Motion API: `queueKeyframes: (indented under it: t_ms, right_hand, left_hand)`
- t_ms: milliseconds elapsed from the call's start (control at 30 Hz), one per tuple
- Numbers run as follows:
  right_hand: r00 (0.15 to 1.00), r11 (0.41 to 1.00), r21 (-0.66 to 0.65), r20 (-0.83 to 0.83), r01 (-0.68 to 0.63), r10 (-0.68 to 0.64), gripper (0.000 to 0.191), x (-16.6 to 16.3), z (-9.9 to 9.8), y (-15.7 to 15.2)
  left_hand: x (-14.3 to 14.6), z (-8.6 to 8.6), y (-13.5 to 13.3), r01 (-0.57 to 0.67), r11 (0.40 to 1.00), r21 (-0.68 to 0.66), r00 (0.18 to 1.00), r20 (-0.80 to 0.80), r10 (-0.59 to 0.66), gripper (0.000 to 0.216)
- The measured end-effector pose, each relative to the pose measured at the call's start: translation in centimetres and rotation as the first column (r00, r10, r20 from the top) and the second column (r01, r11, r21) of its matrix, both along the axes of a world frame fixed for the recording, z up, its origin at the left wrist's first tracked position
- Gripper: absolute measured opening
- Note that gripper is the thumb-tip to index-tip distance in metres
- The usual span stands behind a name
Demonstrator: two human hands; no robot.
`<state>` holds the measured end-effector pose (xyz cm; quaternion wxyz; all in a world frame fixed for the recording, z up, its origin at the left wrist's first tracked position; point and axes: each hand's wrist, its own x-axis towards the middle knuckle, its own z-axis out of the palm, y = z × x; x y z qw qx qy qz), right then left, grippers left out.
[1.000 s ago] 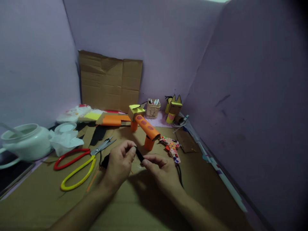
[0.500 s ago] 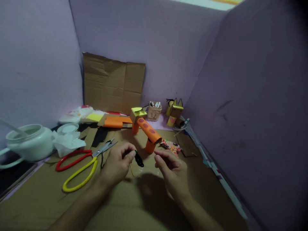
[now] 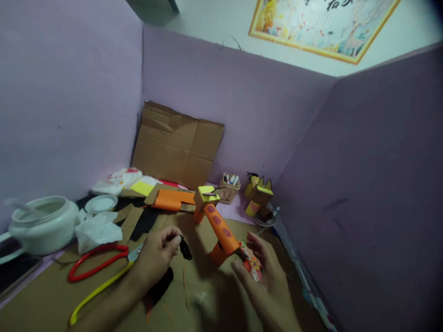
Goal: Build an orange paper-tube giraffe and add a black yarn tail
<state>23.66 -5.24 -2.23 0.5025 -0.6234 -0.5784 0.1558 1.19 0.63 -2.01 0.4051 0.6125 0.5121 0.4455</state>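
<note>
Orange figure (image 3: 221, 227) stands between left fingers (image 3: 169, 234) pinching black cord (image 3: 186, 250) and spread right fingers (image 3: 261, 246).

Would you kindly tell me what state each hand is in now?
Left hand: closed, pinching a small black cord bundle.
Right hand: open by the floral-patterned piece; whether it touches cannot be told.

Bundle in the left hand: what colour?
Black. The bundle in the left hand shows best in the head view.

L hand (image 3: 157, 253) pinches blk cord (image 3: 185, 249), R hand (image 3: 270, 279) spread nr orange tube (image 3: 222, 227) w/ 3 spots (image 3: 216, 220).
</note>
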Motion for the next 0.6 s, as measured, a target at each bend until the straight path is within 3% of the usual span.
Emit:
queueKeyframes:
  t_ms: [133, 233, 433, 600]
  right_hand:
    - [0.947, 0.994, -0.102, 0.311, -0.047, 0.077, 0.070, -1.2, 0.5, 2.3]
    - [0.900, 0.982, -0.178, 0.416, -0.060, 0.130, 0.077, -2.0, 0.6, 3.3]
    - [0.907, 0.948, -0.317, 0.392, -0.023, 0.154, 0.064, -1.8, 0.2, 4.1]
    - [0.944, 0.958, -0.262, 0.272, -0.117, 0.189, 0.060, -0.6, -0.2, 4.7]
  left_hand:
    - [-0.6, -1.9, 0.4, -0.096, 0.984, 0.153, 0.987, -0.112, 0.114, 0.021]
    - [-0.9, -3.0, -0.1, -0.062, 0.964, 0.259, 0.973, -0.199, 0.116, 0.020]
    - [-1.1, -3.2, -0.6, 0.037, 0.941, 0.337, 0.965, -0.256, 0.054, 0.018]
    - [-1.5, -2.7, 0.0, -0.023, 0.910, 0.414, 0.971, -0.207, 0.119, 0.016]
